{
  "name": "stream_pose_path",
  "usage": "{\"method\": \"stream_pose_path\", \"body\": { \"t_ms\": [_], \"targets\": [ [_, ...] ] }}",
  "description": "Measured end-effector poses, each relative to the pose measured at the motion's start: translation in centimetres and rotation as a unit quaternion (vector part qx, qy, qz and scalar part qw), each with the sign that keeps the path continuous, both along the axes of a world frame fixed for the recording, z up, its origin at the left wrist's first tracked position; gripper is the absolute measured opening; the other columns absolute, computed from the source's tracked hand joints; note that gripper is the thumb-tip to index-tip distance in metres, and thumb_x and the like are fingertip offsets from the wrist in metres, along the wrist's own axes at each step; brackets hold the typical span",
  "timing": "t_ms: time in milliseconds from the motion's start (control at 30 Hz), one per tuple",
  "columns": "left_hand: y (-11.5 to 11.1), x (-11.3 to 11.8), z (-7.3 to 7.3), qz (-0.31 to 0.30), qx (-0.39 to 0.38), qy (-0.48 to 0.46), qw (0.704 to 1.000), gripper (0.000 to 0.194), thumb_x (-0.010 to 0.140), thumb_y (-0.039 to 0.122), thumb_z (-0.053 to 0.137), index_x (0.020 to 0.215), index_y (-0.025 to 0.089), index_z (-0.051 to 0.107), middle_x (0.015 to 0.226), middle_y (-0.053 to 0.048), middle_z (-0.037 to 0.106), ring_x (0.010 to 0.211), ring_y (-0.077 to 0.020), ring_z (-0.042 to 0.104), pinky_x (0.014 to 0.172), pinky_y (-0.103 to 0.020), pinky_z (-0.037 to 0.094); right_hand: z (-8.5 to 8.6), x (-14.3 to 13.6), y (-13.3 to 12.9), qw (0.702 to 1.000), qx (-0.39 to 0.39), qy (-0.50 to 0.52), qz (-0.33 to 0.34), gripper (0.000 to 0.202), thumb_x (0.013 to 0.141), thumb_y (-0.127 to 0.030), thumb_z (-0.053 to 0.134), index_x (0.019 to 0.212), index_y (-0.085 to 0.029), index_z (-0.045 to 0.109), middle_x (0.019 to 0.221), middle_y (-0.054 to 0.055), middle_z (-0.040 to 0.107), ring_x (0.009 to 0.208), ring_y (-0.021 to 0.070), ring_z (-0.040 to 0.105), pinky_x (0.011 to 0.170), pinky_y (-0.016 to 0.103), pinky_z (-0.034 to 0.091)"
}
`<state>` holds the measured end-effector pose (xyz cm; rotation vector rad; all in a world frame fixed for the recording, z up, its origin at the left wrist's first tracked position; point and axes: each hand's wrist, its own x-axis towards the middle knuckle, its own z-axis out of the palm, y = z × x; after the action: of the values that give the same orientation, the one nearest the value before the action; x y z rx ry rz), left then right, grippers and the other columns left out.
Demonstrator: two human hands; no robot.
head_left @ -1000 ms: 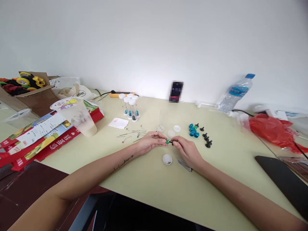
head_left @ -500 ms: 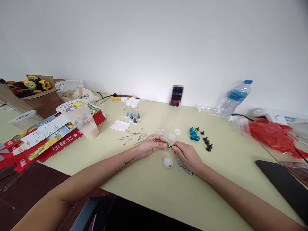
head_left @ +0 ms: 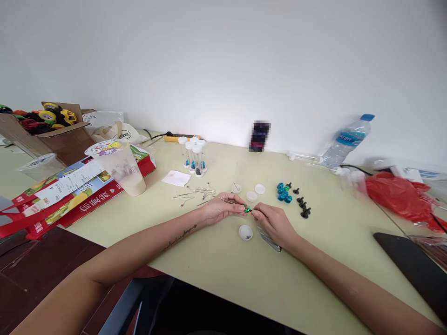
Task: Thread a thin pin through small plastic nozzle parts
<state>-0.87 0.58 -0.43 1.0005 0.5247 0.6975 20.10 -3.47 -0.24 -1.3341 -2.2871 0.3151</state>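
Nearest, on the table, a white dish sits with a few small dark bits in it, and thin metal rods lie just beside the right hand. Above the dish, the left hand pinches a green piece between thumb and fingertips, with a thin wire along its fingers; the right thumb and forefinger are nearly closed on a black part meeting the green piece's right side. The step in hand looks like fitting or turning these two against each other; the next move seems to call for a steady left pinch and the black part held in line. Whether they are joined is too small to tell. Beyond, one cap has a thin stick in it. Farther left, clear tubes with white ends stand in a cluster, blue or dark pieces low inside; a cup holds some pale drink, and a box behind it is heaped with colourful toys.
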Motion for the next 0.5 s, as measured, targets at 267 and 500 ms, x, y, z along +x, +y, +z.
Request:
{"method": "stream_pose_path", "body": {
  "t_ms": [267, 500],
  "targets": [
    [-0.19, -0.06, 0.2, 0.013, 0.005, 0.003, 1.0, 0.029, 0.063, 0.02, 0.075, 0.086, 0.009, 0.061, 0.088, -0.006, 0.063, 0.082, -0.014, 0.063, 0.09, -0.032, 0.045, -0.11, -0.09, -0.05, 1.0, 0.005, 0.006, -0.006, 0.04, 0.093, -0.047, 0.03, 0.088, -0.013, 0.05, 0.073, 0.001, 0.053, 0.06, 0.0021, 0.043, 0.057, 0.014, 0.03],
    [-0.17, -0.06, 0.34, 0.019, 0.01, 0.001, 1.0, 0.036, 0.062, 0.022, 0.076, 0.094, 0.01, 0.062, 0.095, -0.009, 0.064, 0.085, -0.015, 0.063, 0.091, -0.033, 0.045, -0.51, -0.13, -0.11, 0.999, 0.012, 0.028, -0.014, 0.032, 0.091, -0.044, 0.036, 0.1, -0.015, 0.046, 0.081, 0.001, 0.055, 0.06, 0.0013, 0.046, 0.058, 0.013, 0.035]
  ]
}}
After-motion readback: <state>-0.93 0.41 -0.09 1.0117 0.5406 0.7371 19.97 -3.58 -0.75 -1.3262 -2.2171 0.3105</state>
